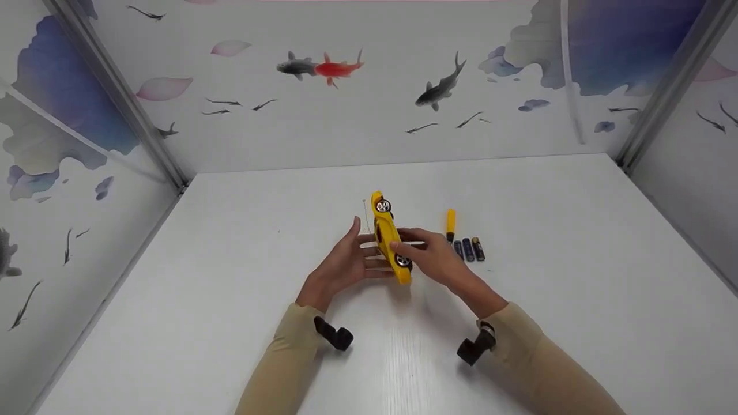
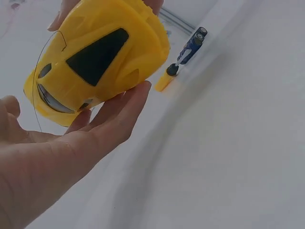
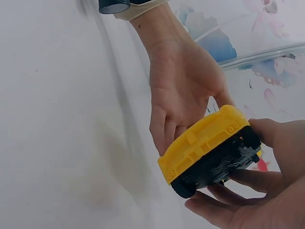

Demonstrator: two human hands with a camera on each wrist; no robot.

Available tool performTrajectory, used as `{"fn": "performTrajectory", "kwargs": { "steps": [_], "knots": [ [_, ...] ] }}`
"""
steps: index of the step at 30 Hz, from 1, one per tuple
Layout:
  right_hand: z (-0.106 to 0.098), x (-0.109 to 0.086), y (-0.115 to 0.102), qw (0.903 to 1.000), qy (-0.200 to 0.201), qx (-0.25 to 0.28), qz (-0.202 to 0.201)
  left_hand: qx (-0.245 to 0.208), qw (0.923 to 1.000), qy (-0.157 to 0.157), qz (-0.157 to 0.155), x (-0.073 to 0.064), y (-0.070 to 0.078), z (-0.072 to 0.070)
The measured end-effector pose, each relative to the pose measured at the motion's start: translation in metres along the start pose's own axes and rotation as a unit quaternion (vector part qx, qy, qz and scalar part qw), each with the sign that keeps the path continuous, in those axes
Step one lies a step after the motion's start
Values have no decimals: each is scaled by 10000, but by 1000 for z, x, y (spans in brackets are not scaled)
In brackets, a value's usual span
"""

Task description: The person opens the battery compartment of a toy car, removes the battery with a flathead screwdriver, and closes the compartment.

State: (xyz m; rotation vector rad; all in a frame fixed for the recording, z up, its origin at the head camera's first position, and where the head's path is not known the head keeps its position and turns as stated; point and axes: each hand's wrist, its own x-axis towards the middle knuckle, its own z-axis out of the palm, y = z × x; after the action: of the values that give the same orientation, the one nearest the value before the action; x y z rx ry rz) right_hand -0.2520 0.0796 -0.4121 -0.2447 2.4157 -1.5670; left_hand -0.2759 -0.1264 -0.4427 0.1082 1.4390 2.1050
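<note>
A yellow toy car (image 1: 385, 233) is held up over the table, tilted onto its side with its wheels facing right. My right hand (image 1: 436, 256) grips it from the underside, thumb on the car's near side by a wheel. The left hand (image 1: 345, 262) lies along the roof side, its fingers extended against the body and its thumb standing away. In the left wrist view the car (image 2: 107, 38) shows a dark windscreen, and a thin wire antenna (image 2: 33, 86) curves beside it. The right wrist view shows the car's black underside (image 3: 214, 164).
Right of the hands, a screwdriver (image 1: 451, 222) with a yellow handle lies on the white table (image 1: 230, 276). Three batteries (image 1: 469, 250) lie side by side near it. Printed panels (image 1: 369, 127) wall the table at the back and sides.
</note>
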Motion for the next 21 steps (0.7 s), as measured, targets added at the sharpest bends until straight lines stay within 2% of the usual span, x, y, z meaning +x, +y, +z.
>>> {"fn": "performTrajectory", "kwargs": {
  "steps": [9,13,21],
  "knots": [
    [-1,-1,-3,9992,322,85,-209,-308,9989,315,128,0,1,0],
    [-1,0,-2,9987,410,206,-212,-328,9989,301,137,0,0,1],
    [-2,2,0,9974,559,440,-150,50,9995,314,4,1,-1,-1]
  ]
}}
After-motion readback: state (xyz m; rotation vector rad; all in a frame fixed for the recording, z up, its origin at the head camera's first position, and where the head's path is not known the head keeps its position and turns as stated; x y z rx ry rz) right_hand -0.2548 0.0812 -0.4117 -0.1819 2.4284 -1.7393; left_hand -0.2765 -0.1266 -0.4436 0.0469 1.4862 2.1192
